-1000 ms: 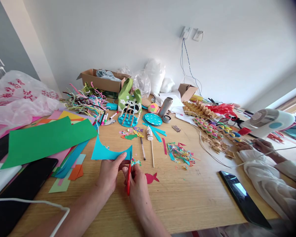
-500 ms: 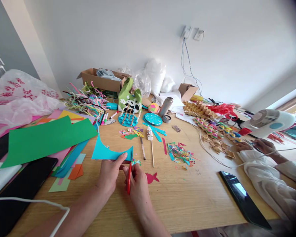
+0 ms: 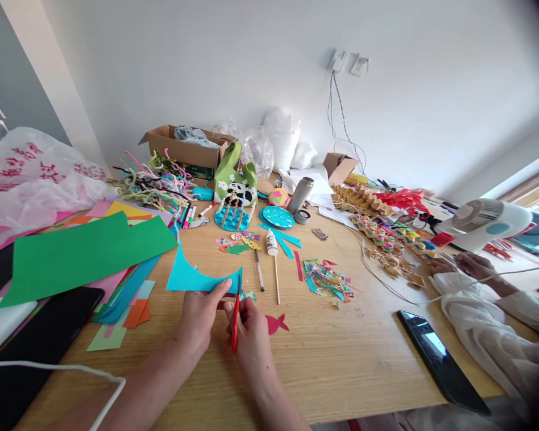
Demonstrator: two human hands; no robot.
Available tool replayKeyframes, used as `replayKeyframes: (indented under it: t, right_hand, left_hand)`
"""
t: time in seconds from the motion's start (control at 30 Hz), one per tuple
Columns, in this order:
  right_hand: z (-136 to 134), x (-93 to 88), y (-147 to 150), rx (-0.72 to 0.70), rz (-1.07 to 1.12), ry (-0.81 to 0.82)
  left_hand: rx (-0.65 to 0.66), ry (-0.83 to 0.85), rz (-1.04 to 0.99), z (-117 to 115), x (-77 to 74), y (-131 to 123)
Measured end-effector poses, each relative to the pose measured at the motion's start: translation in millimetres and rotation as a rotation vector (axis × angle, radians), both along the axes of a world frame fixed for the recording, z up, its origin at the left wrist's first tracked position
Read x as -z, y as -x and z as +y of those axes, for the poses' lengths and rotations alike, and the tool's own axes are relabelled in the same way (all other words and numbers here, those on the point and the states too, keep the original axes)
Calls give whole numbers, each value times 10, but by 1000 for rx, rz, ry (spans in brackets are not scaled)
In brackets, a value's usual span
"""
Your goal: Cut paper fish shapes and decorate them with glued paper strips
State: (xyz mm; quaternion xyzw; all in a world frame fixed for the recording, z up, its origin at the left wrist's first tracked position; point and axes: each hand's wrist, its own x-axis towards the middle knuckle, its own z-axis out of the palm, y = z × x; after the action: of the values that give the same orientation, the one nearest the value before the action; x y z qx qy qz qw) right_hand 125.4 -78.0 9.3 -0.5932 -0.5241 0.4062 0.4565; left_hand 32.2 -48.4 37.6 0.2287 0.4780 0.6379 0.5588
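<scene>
My left hand [image 3: 200, 316] pinches the lower edge of a light blue paper piece [image 3: 193, 278] with a curved cut, held above the wooden table [image 3: 332, 353]. My right hand [image 3: 250, 334] is closed round red-handled scissors [image 3: 236, 320], whose blades point up at the paper's right end. A small red paper fish [image 3: 276, 324] lies on the table just right of my right hand. Tiny coloured scraps [image 3: 248, 295] sit beyond my fingers.
Coloured paper sheets topped by a green sheet [image 3: 83, 251] lie left, with a black tablet [image 3: 40, 344] nearer me. Glue bottle [image 3: 272, 242], pencil [image 3: 259, 270], paper scraps [image 3: 327, 279] and crafts sit ahead. A phone [image 3: 440, 359] and another person's hands [image 3: 471, 263] are at right.
Almost nothing has shifted: both hands keep their hold, and the scissors sit slightly further into the blue paper's right end. The view drifted a little.
</scene>
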Motion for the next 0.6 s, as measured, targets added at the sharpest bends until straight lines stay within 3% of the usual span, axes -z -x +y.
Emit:
replayKeyframes:
  t: [0.17, 0.4, 0.6]
  right_hand:
    - [0, -22, 4, 12, 10, 8]
    - [-10, -50, 12, 12, 35, -7]
    - [12, -28, -4, 11, 32, -15]
  left_hand:
    - [7, 10, 23, 12, 46, -3]
    - [-4, -10, 18, -5, -4, -11]
    - [70, -11, -2, -29, -38, -19]
